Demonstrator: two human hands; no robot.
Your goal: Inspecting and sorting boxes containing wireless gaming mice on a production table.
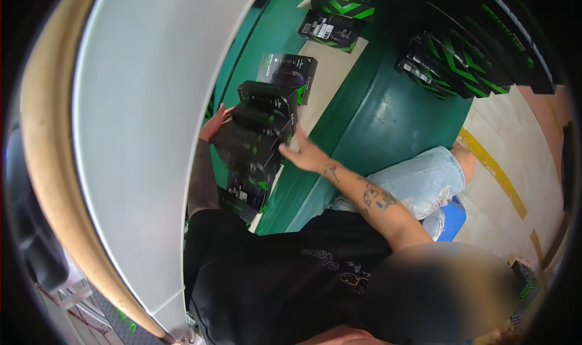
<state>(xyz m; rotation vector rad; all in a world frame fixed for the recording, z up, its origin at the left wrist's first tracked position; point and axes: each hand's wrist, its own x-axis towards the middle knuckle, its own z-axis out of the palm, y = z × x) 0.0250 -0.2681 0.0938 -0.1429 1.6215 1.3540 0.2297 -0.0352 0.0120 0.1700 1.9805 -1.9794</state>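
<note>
Several black retail boxes point(259, 124) with green accents stand bunched in a row between my two hands, blurred by motion. My left hand point(215, 123) is against their left side, its fingertips partly hidden by the boxes. On their right side, my right hand point(306, 154) grips with the thumb over the near face and the fingers, smeared, along the edge. Just beyond them stands another black and green box point(290, 72) with a dark rounded product pictured on its front. Closer to my body, a further black box point(245, 190) with a white label sits under the bunch.
A green work surface point(388, 118) with a pale strip lies ahead. More black and green boxes point(330, 29) stand at the far end, and rows of them point(448, 66) at far right. A large grey-white panel point(145, 127) with a wooden edge fills the left.
</note>
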